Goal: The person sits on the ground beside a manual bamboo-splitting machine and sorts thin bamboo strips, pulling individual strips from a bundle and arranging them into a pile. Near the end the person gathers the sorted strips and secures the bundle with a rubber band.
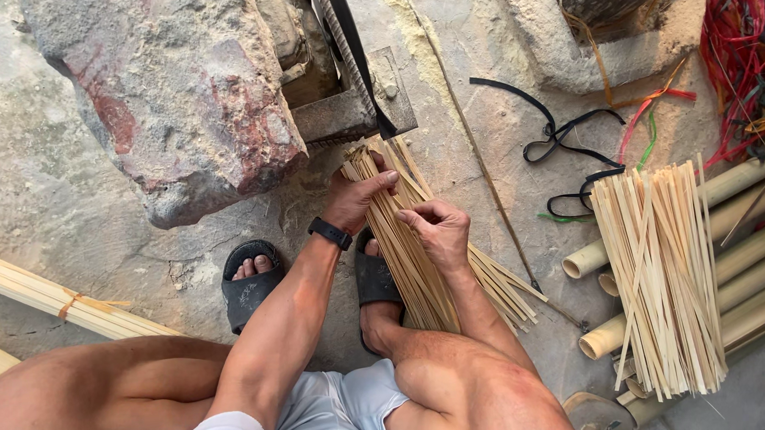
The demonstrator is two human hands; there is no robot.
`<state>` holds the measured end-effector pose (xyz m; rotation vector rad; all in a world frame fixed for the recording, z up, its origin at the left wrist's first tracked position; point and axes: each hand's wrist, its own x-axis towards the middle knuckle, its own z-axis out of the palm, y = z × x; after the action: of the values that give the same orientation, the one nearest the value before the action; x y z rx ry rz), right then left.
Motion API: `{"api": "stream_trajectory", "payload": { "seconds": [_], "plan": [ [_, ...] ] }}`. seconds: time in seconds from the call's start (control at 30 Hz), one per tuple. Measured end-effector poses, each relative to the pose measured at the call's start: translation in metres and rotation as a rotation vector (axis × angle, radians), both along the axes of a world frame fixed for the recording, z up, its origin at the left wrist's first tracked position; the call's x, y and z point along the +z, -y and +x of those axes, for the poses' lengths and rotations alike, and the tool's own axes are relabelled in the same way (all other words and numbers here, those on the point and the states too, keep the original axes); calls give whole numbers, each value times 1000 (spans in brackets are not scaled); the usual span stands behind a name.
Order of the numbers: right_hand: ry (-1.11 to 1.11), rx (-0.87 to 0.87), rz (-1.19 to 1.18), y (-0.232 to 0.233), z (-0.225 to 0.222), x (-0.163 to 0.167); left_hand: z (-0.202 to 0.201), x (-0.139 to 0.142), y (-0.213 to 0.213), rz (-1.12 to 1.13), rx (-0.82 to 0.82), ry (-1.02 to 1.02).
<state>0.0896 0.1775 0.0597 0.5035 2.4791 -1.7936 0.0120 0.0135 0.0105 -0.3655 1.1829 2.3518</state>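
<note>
A bundle of thin bamboo strips (405, 257) stands slanted between my feet, its top fanned out near a metal block. My left hand (356, 197) wraps the upper part of the bundle from the left, thumb across the strips, a black band on the wrist. Just to the right and a little lower, my right hand (438, 230) pinches a few strips with its fingertips. Loose strips (508, 287) lie on the ground behind the bundle at the right.
A large reddish rock (175, 103) lies at the upper left. A metal block with a blade (353, 106) sits above the bundle. A pile of split strips (660, 273) rests on bamboo tubes (740, 262) at right. Black straps (566, 141) and coloured strings (741, 50) lie beyond. Bound bamboo slats (55, 298) lie at left.
</note>
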Motion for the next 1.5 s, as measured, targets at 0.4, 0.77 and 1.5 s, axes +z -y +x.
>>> {"api": "stream_trajectory", "payload": {
  "seconds": [0.4,0.77,1.5],
  "plan": [
    [-386,132,504,-39,5,-2,0,-16,-3,-135,-72,23],
    [-453,171,687,6,-61,-36,8,-33,-4,-23,18,87],
    [191,301,729,-57,14,-32,11,-32,8,147,-39,113]
  ]
}}
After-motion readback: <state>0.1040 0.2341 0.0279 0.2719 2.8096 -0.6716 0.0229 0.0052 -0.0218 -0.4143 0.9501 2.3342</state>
